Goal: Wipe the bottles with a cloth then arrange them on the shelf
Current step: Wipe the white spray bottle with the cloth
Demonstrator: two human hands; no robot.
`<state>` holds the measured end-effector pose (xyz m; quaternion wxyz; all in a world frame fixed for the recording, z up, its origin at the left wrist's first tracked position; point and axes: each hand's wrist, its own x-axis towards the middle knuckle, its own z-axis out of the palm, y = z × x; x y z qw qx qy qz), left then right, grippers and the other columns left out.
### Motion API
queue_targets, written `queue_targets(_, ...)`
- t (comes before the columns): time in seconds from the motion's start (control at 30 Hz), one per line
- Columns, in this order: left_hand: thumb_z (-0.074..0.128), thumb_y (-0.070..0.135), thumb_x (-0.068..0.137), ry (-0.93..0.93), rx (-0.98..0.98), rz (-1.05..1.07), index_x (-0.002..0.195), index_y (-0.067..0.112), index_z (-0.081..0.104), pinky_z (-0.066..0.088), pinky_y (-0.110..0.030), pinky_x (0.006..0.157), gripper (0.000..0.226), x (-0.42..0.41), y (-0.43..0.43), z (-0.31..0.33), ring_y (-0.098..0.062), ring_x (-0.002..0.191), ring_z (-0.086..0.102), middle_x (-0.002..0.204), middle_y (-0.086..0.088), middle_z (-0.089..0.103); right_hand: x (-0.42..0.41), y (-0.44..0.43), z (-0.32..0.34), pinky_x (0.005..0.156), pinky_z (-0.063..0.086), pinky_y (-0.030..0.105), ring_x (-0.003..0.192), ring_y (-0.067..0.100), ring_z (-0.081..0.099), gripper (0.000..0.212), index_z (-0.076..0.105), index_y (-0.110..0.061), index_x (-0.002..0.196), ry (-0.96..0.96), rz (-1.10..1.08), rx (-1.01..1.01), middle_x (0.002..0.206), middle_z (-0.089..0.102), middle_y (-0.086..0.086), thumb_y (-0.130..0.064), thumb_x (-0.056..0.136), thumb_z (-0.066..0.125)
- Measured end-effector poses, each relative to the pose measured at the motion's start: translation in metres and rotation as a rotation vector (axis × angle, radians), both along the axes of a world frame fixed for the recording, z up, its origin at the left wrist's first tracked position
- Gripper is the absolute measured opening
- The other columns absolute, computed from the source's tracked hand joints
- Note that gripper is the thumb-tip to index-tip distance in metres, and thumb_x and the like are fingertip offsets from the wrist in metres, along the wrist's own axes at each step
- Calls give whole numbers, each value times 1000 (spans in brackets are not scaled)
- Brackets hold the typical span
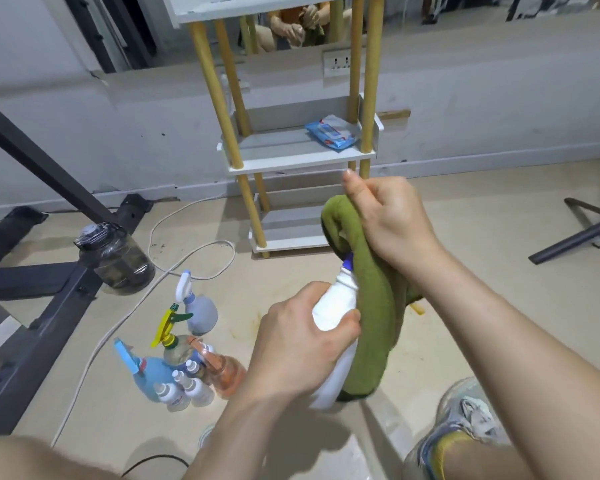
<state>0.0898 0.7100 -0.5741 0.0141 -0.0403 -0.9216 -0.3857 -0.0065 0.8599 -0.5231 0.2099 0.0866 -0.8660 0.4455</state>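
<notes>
My left hand (298, 344) grips a white bottle (336, 306) with a blue cap, held tilted in front of me. My right hand (392, 216) holds a green cloth (374, 306) that drapes over the bottle's top and down its right side. On the floor to the left stands a cluster of spray bottles (184, 355): a grey one, one with a yellow and green trigger, a blue one, an orange one and several small white ones. The white shelf (302, 157) with yellow posts stands against the wall ahead.
A blue wipes packet (331, 135) lies on the shelf's middle level. A dark jar (118, 258) and a white cable (187, 258) sit on the floor at left beside a black metal frame (42, 296). My shoe (465, 420) is at lower right.
</notes>
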Motion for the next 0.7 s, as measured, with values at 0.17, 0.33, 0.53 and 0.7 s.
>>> queue_targets(0.17, 51, 61, 72, -5, 21, -7, 95, 39, 60, 49, -29, 69, 34, -4, -6, 4, -11, 77, 60, 78, 11, 66, 0, 17, 4, 70, 46, 34, 72, 18, 55, 57, 66, -3, 78, -157, -55, -612, 77, 61, 9, -53, 98, 46)
queue_targets(0.33, 50, 61, 70, -38, -44, -47, 94, 33, 61, 52, -34, 73, 38, 0, -6, 3, -14, 79, 60, 81, 7, 67, 24, 0, -10, 59, 35, 37, 58, 19, 43, 60, 44, -16, 55, -91, 97, 302, 51, 46, -1, -54, 101, 40)
queue_targets(0.53, 52, 62, 69, -91, -15, -70, 94, 38, 63, 51, -31, 72, 36, 0, -9, -1, -9, 77, 59, 81, 10, 67, 6, 19, -12, 56, 34, 31, 54, 14, 40, 50, 56, -12, 61, -304, 5, -425, 58, 47, 5, -46, 98, 54)
queue_targets(0.7, 55, 65, 65, -156, 92, -104, 89, 42, 66, 50, -36, 73, 35, -4, -22, -7, -11, 77, 61, 79, 14, 67, 18, 26, -5, 91, 53, 23, 90, 0, 68, 25, 76, -28, 103, -545, 536, -57, 97, 76, -12, -38, 81, 73)
